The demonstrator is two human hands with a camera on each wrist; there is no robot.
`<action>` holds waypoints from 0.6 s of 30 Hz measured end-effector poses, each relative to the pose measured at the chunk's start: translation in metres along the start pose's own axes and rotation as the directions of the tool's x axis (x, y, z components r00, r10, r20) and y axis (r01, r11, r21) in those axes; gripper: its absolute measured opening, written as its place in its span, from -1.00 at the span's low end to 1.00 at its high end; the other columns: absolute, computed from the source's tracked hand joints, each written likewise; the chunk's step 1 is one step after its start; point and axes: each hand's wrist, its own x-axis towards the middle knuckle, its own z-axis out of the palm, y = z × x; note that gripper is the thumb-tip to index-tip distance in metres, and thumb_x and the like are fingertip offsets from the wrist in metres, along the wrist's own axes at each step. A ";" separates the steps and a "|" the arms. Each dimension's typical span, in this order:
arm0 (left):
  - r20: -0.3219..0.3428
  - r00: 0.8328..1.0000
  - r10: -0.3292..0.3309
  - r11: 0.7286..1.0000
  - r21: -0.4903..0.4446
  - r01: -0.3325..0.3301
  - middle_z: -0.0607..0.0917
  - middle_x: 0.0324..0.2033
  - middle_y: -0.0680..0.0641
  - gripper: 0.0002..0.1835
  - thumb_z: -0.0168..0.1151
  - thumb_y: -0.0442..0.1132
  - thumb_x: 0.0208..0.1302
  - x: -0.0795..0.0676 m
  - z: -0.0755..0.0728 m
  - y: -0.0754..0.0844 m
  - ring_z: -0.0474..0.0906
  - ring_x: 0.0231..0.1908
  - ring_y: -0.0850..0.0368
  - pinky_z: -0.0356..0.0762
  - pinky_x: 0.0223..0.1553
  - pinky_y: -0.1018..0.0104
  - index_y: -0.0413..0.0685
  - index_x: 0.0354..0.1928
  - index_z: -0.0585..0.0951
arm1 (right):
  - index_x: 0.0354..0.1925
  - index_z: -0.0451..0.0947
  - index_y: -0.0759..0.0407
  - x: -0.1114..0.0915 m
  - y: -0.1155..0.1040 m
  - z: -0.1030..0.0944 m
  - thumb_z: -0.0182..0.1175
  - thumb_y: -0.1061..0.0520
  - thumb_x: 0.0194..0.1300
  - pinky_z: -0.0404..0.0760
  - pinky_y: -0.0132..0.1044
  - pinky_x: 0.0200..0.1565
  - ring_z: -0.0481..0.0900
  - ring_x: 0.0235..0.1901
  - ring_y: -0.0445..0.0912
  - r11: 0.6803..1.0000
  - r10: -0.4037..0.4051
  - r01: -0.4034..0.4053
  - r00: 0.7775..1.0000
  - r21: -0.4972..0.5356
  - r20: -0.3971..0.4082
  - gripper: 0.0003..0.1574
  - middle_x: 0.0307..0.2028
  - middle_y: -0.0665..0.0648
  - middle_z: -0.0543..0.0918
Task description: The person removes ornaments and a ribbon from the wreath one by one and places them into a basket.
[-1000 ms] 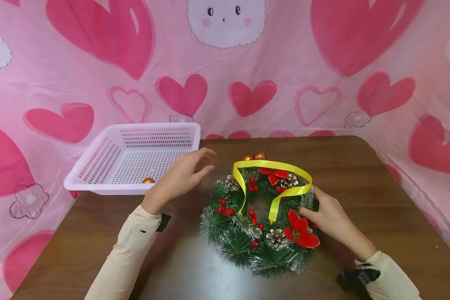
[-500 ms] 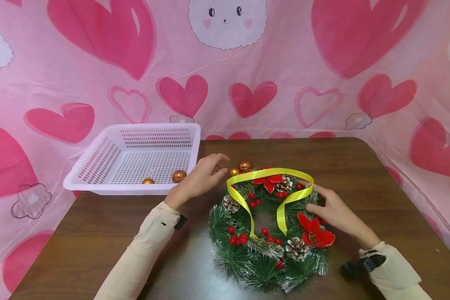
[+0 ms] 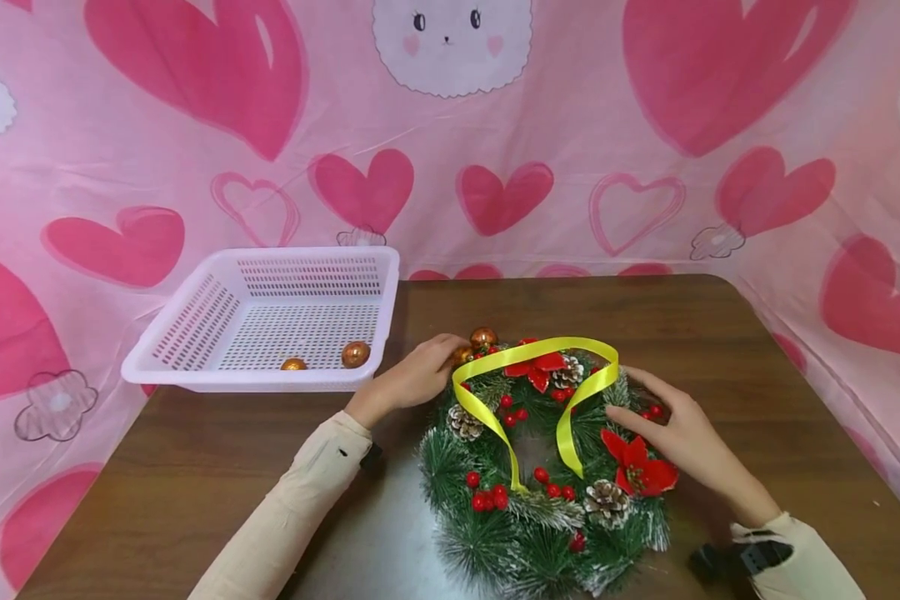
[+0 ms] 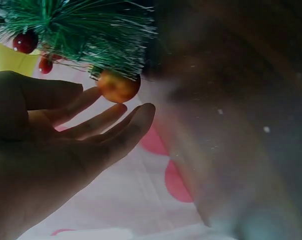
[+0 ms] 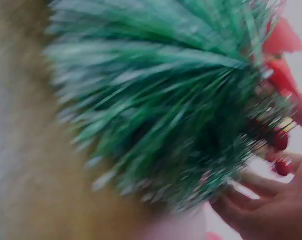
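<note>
A green Christmas wreath (image 3: 487, 542) with frosted tips, red flowers, berries and pine cones lies on the table. A yellow ribbon (image 3: 547, 346) loops over it. My right hand (image 3: 678, 429) grips the wreath's right side, thumb over the greenery; in the right wrist view its fingers (image 5: 256, 205) reach partly behind the needles. At the far left of the wreath are two shiny orange-gold balls, one (image 3: 483, 337) behind the other. My left hand (image 3: 416, 373) is at the nearer ball (image 4: 118, 86), fingers loosely extended; whether a fingertip touches it, I cannot tell.
A white perforated plastic basket (image 3: 251, 379) stands at the table's back left, with two orange-gold balls (image 3: 356, 354) inside. A pink curtain (image 3: 450, 125) with hearts hangs behind the brown table (image 3: 682, 308).
The wreath has shifted toward me and slightly right, my right hand moving with it. My left hand has moved right from beside the basket to the ball, uncovering a second ball inside the basket.
</note>
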 end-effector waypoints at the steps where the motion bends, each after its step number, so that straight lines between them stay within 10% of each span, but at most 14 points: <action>1: 0.009 1.000 0.004 1.000 0.001 -0.004 0.54 0.18 -0.28 -0.64 -0.04 -0.46 0.45 0.000 0.000 -0.001 0.45 0.24 -0.15 0.41 0.26 -0.01 -0.38 0.23 0.47 | 0.46 0.27 0.12 0.000 0.002 0.000 0.24 -0.16 0.38 0.60 0.14 -0.01 0.53 0.11 0.19 1.000 0.008 -0.008 1.000 0.008 0.004 -0.17 0.32 0.31 0.44; 18: -0.005 1.000 0.005 0.997 0.080 -0.004 0.65 -0.15 -0.12 -0.69 0.29 -0.45 0.22 0.000 -0.003 -0.013 0.57 -0.09 -0.02 0.56 -0.02 0.07 -0.18 0.01 0.56 | 0.52 0.13 0.12 -0.001 0.024 0.003 0.11 -0.12 0.47 0.23 0.49 0.15 0.07 0.42 0.32 0.971 0.113 -0.136 0.985 0.197 0.127 -0.19 0.47 0.31 0.16</action>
